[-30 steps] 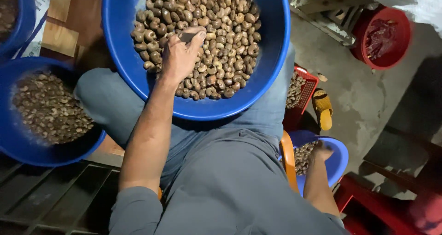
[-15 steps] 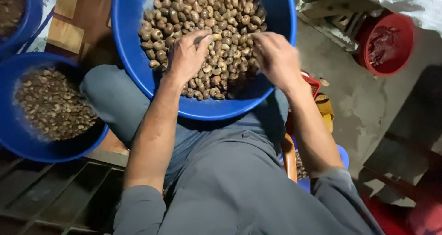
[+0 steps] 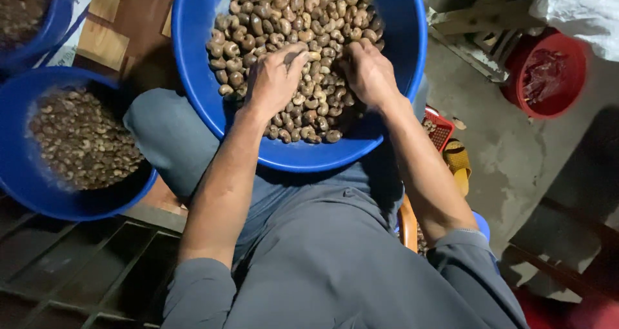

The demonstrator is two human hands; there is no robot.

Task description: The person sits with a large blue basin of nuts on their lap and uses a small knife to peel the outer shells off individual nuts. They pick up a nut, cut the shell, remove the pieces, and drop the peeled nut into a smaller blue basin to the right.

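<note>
Now the right hand (image 3: 369, 71) has been brought beside the left hand (image 3: 274, 79), both pressed loosely curled into the nuts (image 3: 303, 19) in the blue basin (image 3: 193, 77), nothing visibly gripped.

Likely nut-sorting workshop: blue basins (image 3: 193, 77) of nuts (image 3: 296, 19), bare concrete floor (image 3: 516, 155).

A grey concrete floor (image 3: 516, 155) is spreading across the right side, stained and catching a dull light near the middle while fading into shadow toward the lower right. A red basin (image 3: 548, 77) is sitting on it near a white sack (image 3: 580, 9) and some pale wooden boards (image 3: 474, 35). On the left, a brown wooden surface (image 3: 129, 26) is lying under cardboard scraps (image 3: 103, 42), and a dark metal grate (image 3: 77, 271) is running along the bottom left.
</note>
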